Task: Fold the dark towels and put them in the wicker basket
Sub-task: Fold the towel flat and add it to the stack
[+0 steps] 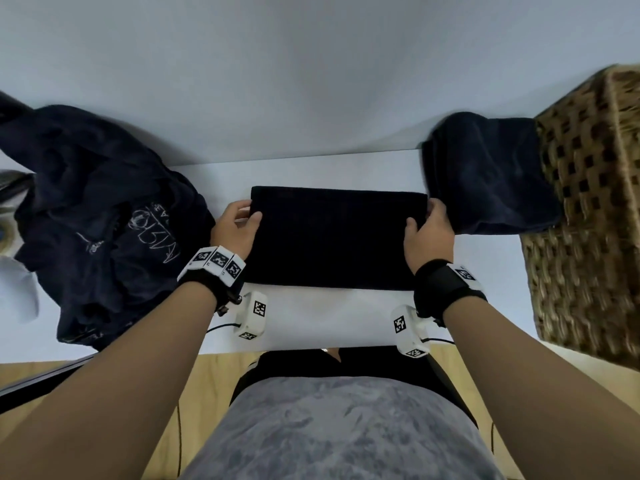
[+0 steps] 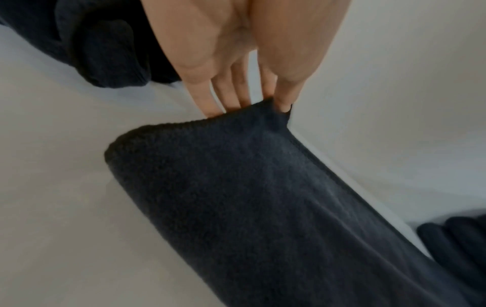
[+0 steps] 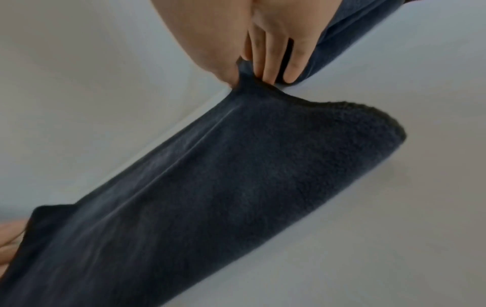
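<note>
A dark towel (image 1: 332, 237) lies stretched across the white table (image 1: 329, 317) in front of me, its near part doubled over in a rolled fold. My left hand (image 1: 239, 223) pinches its far left corner between thumb and fingers. The left wrist view shows the left hand (image 2: 273, 101) and the towel (image 2: 263, 197) hanging taut from that pinch. My right hand (image 1: 427, 225) pinches the far right corner. In the right wrist view the right hand (image 3: 247, 74) pinches the cloth and the towel (image 3: 210, 187) is lifted. The wicker basket (image 1: 588, 216) stands at the right.
A second dark towel (image 1: 488, 174) lies rolled against the basket's left side. A heap of dark cloth with white print (image 1: 104, 216) fills the left of the table. A pale wall rises just behind the table.
</note>
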